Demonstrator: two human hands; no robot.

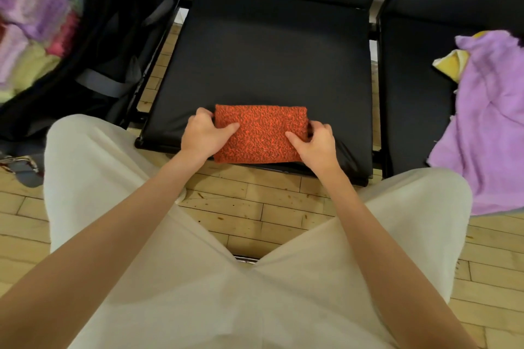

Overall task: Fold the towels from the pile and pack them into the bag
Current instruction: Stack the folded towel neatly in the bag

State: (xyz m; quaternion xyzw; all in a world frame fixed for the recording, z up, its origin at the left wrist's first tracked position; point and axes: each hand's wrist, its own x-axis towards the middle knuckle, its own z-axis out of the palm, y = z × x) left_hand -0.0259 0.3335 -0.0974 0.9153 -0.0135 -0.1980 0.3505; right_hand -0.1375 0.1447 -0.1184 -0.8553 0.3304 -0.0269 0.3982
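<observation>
A: Pale trousers (198,278) fill the bottom of the frame, bare forearms reaching up to centre. What's held?

B: Orange towel (259,133), folded to a small rectangle, lies on the front edge of the middle black seat (269,51). Left hand (205,136) grips its left end, thumb on top, fingers curled round the edge. Right hand (314,140) does the same at the right end.

A: Step?

B: Looks like lifting the finished fold to pack it. Best to keep both ends pinched evenly so the layers don't slide, carry it flat, set it in without letting it open.

A: Bag?

B: Black bag (93,85) at upper left of the frame, open, grey straps showing. Inside: folded towels (31,17), purple, pink, red and pale yellow, blurred, can't count them.

A: Pile?

B: Right edge of frame, on the next seat: loose purple towel (487,122) hanging over the front, a yellow one (450,62) peeking from under it, so more folding left
</observation>
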